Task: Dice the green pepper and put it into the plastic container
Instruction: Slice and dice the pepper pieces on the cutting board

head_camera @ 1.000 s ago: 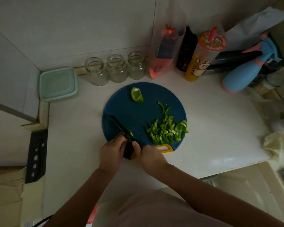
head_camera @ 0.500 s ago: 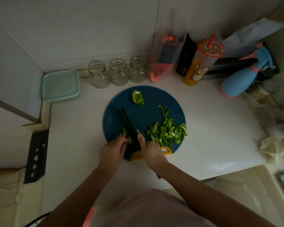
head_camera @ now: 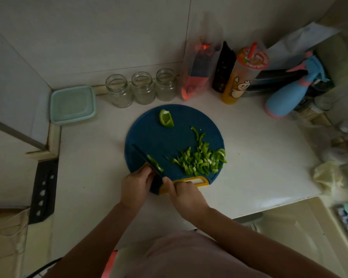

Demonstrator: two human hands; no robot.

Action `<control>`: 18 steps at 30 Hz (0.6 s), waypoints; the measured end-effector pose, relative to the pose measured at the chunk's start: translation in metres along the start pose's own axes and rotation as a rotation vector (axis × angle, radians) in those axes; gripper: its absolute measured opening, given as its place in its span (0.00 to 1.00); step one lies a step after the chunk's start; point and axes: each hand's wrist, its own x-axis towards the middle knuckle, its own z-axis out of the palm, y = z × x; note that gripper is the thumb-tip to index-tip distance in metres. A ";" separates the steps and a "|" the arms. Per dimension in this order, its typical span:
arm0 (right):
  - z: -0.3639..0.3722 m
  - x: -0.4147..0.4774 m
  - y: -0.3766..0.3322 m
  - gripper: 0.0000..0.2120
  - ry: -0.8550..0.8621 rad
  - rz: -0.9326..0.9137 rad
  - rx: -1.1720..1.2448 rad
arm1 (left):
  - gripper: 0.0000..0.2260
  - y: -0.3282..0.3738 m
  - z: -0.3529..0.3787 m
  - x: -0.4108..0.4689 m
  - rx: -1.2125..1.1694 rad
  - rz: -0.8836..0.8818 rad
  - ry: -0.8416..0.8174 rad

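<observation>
Your right hand (head_camera: 186, 194) clenches the knife (head_camera: 141, 153). Your left hand (head_camera: 136, 184) curls against the blade, though the dim view hides whether it pins the pepper piece (head_camera: 155, 163) there. The pepper is probably light, crisp and slick-skinned, so hold it near the cut with fingertips tucked. Cut strips (head_camera: 201, 159) lie to the right on the cutting board (head_camera: 149, 133), and the plastic container (head_camera: 72, 104) sits well apart.
</observation>
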 end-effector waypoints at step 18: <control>0.013 0.002 -0.005 0.30 0.054 0.082 -0.187 | 0.12 0.002 0.010 -0.006 0.005 -0.151 -0.010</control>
